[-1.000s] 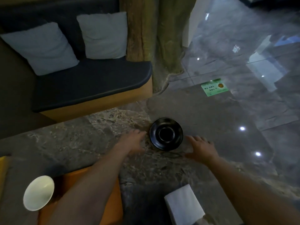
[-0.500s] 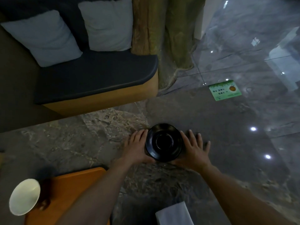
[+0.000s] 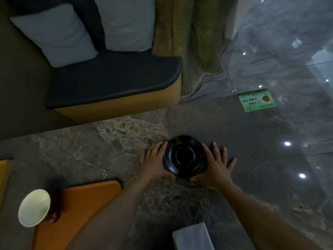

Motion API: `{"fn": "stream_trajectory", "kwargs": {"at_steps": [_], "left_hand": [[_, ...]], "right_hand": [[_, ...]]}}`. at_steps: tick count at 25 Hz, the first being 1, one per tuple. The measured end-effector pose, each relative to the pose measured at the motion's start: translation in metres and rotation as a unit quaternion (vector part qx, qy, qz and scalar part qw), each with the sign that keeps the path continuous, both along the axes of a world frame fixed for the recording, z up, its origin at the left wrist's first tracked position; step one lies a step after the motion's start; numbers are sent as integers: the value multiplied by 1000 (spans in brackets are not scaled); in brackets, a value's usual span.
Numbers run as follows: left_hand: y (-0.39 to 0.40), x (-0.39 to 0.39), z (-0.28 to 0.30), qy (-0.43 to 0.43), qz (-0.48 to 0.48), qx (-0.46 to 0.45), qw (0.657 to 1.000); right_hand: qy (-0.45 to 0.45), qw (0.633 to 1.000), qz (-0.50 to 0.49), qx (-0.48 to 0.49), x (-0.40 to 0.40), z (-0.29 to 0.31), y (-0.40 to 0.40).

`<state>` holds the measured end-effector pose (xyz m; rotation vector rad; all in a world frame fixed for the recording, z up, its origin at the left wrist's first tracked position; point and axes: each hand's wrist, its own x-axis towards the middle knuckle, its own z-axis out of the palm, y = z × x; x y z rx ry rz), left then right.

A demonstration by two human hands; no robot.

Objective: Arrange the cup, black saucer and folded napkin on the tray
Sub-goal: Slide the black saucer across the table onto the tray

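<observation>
The black saucer (image 3: 185, 156) sits at the far edge of the marble table, held from both sides. My left hand (image 3: 155, 162) grips its left rim, and my right hand (image 3: 216, 166) grips its right rim with fingers spread. An orange tray (image 3: 81, 210) lies near left on the table. A cup (image 3: 34, 207) with a white inside and dark outside stands on the tray's left edge. The folded white napkin (image 3: 192, 237) lies on the table at the bottom, right of the tray.
The marble table (image 3: 86, 156) ends just beyond the saucer. Behind it is a bench (image 3: 111, 87) with two grey cushions (image 3: 54, 33), a rough pillar (image 3: 180, 33), and a glossy floor with a green sticker (image 3: 256, 100). A yellow edge (image 3: 4, 175) shows far left.
Both hands moved in from beside the saucer and closed around its rim. The camera shifted, so the tray and cup sit further left and lower.
</observation>
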<state>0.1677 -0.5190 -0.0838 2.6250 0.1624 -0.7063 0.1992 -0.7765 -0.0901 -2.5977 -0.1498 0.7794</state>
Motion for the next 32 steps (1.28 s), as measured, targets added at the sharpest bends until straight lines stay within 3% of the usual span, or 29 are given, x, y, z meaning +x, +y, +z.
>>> {"fn": "stream_trajectory", "kwargs": {"at_steps": [6,14,22,32], "left_hand": [[2,-13,10,9,31,-16,999],[25,-69,30,-51,65,-38,996],[77,-135,54,-76,105,-39,991],[148,-220,43,-101,159,-82,979]], "right_hand": [[23,1000,3,-8,-8,19,7],[-2,999,54,5,-36,46,32],[-33,995,93,27,-87,60,86],[-20,992,126,11,-147,50,168]]}}
